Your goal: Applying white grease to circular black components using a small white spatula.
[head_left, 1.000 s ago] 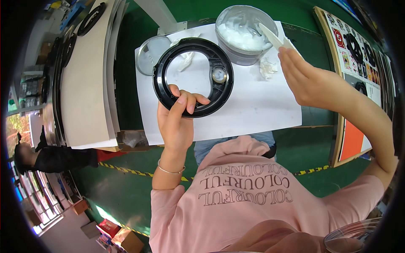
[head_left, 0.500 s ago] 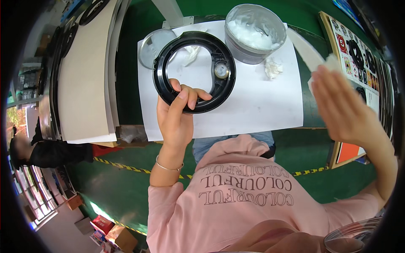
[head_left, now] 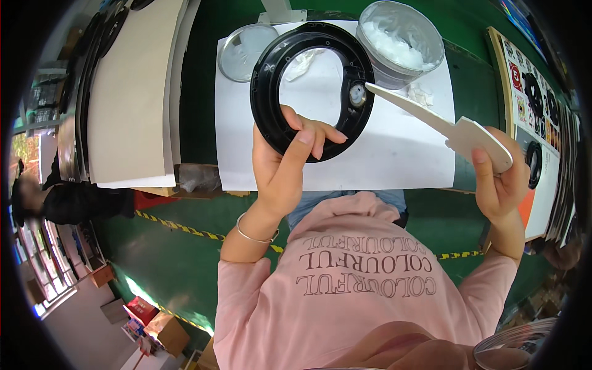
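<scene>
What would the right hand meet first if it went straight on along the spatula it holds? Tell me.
With the spatula leading, the right hand would likely meet the black ring first, at its right side near the round part; whether the tip touches it is unclear.

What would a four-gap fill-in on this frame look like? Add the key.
1. The left hand grips the ring, which is coloured ____.
2. The spatula is held in the person's ____ hand.
3. In the picture, the lid is on the ____ side of the tub.
4. The paper is coloured ____.

Missing words: black; right; left; white.
</scene>
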Motion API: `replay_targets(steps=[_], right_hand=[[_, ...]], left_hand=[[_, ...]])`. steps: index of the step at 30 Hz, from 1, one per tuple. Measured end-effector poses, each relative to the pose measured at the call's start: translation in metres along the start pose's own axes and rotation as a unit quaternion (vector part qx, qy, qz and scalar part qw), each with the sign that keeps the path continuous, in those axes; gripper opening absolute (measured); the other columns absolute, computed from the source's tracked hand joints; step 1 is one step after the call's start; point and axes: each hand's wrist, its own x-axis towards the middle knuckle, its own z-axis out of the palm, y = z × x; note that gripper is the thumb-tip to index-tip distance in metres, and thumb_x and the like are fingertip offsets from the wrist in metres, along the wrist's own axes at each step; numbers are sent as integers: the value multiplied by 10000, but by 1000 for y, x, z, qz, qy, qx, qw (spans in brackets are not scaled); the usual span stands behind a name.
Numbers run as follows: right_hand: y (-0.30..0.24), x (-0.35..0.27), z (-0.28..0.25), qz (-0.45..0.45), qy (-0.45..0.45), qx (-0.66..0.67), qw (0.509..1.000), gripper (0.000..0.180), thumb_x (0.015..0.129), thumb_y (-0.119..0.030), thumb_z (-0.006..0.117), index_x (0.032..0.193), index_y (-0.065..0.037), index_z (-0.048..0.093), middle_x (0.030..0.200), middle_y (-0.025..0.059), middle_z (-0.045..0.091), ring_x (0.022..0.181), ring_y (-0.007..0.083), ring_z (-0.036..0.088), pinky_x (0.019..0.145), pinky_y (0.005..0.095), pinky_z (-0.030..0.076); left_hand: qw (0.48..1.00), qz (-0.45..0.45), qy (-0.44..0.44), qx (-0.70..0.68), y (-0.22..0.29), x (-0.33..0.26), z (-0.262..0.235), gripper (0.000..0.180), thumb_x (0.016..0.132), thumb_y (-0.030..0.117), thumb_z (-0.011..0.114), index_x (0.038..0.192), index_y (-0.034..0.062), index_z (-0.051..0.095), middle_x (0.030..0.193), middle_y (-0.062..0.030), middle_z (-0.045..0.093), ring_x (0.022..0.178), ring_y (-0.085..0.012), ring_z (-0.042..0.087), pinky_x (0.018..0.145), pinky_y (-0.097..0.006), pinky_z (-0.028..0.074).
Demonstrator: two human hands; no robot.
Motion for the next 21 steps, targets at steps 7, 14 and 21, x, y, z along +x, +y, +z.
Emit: replay_targets(steps=[7, 14, 21], right_hand=[[2, -4, 5, 82, 20, 20, 996, 203, 786, -22, 551, 959, 73, 505, 819, 129, 591, 672, 141, 565, 588, 220, 447], [4, -10, 11, 241, 48, 130, 961, 336, 814, -117, 557, 1088, 45, 450, 922, 82, 567, 812, 104, 537, 727, 231, 433], [4, -6, 14, 271, 68, 169, 945, 332, 813, -125, 558, 1089, 33, 459, 913, 67, 574, 806, 90, 537, 723, 222, 433]], left_hand=[[1000, 17, 17, -1, -4, 2, 4, 83, 839, -6, 391, 882, 33, 332, 636, -57, 440, 659, -173, 514, 720, -364, 445], [996, 69, -43, 42, -5, 3, 8, 93, 824, -33, 382, 862, 39, 336, 607, -61, 434, 686, -184, 532, 825, -401, 400], [994, 82, -32, 67, -7, 0, 10, 94, 814, -46, 387, 840, 36, 349, 603, -66, 450, 719, -201, 549, 875, -427, 366]])
